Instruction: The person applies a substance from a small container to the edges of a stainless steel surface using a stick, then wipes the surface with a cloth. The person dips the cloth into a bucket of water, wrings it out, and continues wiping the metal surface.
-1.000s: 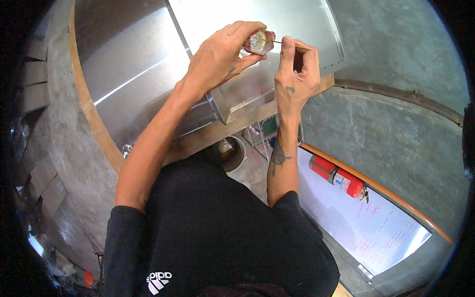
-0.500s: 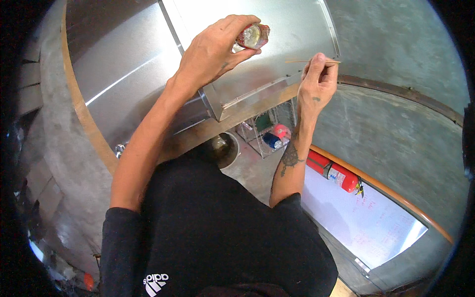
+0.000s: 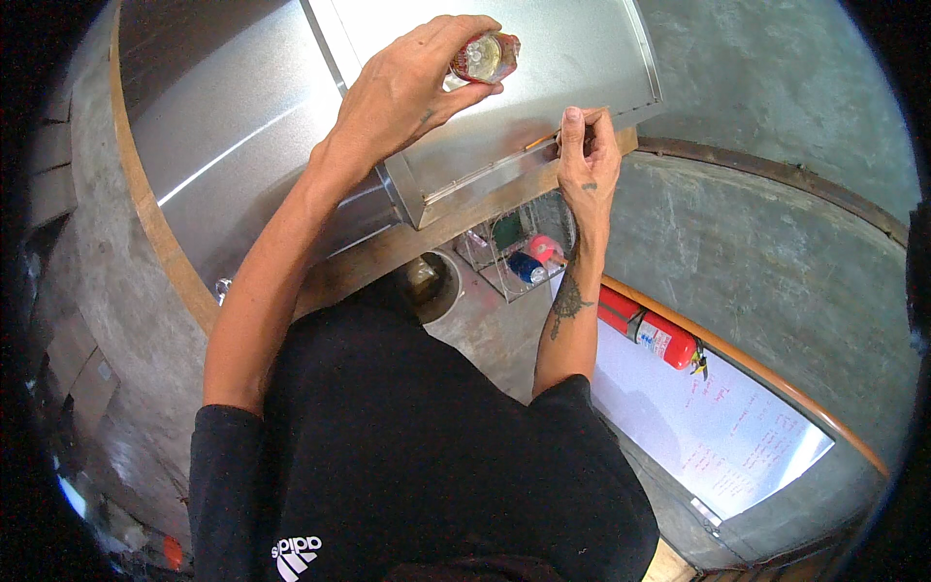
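My left hand point(image 3: 412, 82) is wrapped around a small see-through container with red on its side point(image 3: 485, 58). Its round end faces up, and it is held over the shiny metal worktop point(image 3: 543, 68). I cannot make out whether anything is inside. Lower and to the right, my right hand point(image 3: 590, 150) is closed in a pinch, thumb up, near the worktop's front edge. A short length of a thin wooden stick point(image 3: 540, 142) juts out to the left of these fingers; the rest is hidden by the hand. Stick and container are apart.
A wooden beam point(image 3: 465, 213) borders the worktop. Beneath it are a round bucket point(image 3: 448, 291) and a wire rack point(image 3: 499, 281) holding a blue can point(image 3: 527, 267) and a pink item point(image 3: 546, 248). To the right are a red fire extinguisher point(image 3: 659, 335), a whiteboard point(image 3: 718, 427) and a grey wall point(image 3: 756, 233).
My right hand has moved left, closer to the container, and the stick, level before, now tilts and shows less. My left hand and the container have shifted slightly up and left in view.
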A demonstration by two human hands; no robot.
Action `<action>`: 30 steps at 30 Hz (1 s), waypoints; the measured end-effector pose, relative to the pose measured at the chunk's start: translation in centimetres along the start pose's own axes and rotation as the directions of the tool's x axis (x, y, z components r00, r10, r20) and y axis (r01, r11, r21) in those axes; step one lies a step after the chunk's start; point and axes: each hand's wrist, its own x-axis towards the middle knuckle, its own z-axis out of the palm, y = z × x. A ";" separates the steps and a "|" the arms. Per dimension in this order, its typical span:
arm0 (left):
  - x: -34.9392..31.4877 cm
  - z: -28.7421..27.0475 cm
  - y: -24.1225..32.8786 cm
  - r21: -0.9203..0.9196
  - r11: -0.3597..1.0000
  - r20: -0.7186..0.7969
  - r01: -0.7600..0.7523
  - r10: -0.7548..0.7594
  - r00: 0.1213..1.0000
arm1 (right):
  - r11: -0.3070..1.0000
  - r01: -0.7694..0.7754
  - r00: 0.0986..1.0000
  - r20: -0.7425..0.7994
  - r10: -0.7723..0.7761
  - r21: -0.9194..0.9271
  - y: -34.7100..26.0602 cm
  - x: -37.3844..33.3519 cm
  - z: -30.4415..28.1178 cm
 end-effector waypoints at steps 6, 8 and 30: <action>0.1 -0.1 -0.1 -0.005 1.000 0.011 -0.011 0.011 1.000 | 1.000 0.015 1.000 -0.005 -0.015 -0.012 -0.3 -0.1 0.2; 0.1 0.0 -0.1 -0.009 1.000 0.012 -0.007 0.007 1.000 | 1.000 0.019 1.000 -0.003 -0.019 -0.023 -0.3 -0.1 0.1; 0.0 0.3 -0.2 -0.025 1.000 -0.003 0.000 0.000 1.000 | 0.999 0.009 1.000 0.001 -0.009 -0.053 -0.6 -0.3 0.2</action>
